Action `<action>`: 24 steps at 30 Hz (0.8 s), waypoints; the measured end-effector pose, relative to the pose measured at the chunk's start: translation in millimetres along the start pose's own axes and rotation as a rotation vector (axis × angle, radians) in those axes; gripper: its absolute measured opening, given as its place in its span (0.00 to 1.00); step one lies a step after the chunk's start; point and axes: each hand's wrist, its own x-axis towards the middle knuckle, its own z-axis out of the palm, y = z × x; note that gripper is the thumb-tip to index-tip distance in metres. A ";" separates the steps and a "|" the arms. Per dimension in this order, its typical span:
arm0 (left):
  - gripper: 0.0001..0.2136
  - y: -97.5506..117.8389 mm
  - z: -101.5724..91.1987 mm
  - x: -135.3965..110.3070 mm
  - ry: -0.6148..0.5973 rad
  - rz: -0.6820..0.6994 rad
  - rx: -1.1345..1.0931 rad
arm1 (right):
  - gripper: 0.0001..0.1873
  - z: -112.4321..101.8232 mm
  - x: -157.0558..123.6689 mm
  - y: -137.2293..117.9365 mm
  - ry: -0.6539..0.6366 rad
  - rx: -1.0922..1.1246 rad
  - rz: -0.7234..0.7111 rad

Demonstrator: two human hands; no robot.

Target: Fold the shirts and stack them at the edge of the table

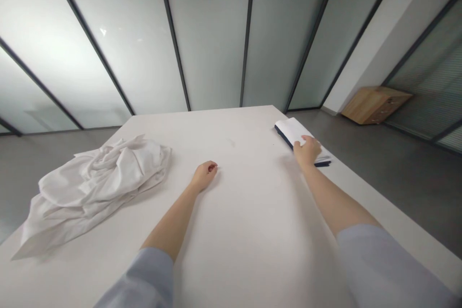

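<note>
My right hand [307,150] rests over a flat stack of folded white cloth [293,130]. Its thumb and index finger are bent and a little apart, and no cloth is seen lifted between them. A dark navy layer [283,137] shows along the stack's underside edge. My left hand [205,175] lies on the middle of the white table with its fingers curled in; I see nothing held in it. To its left a large crumpled heap of white cloth [104,180] spreads over the table's left side.
The white table [245,231] narrows away from me to its far edge. The folded stack lies close to the right edge. Frosted glass panels [212,33] stand behind the table, and a wooden cabinet [368,103] is on the floor at the right.
</note>
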 end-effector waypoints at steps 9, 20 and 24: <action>0.10 3.1 1.8 0.6 -0.008 0.025 0.057 | 0.17 -34.5 33.1 68.2 -0.075 -0.314 0.162; 0.11 3.7 2.9 0.5 -0.012 0.042 0.110 | 0.12 13.3 -54.6 -71.2 -0.398 0.245 -0.447; 0.18 5.1 1.7 -4.4 0.077 0.139 0.123 | 0.14 28.5 -126.2 -118.4 -0.792 0.486 -0.812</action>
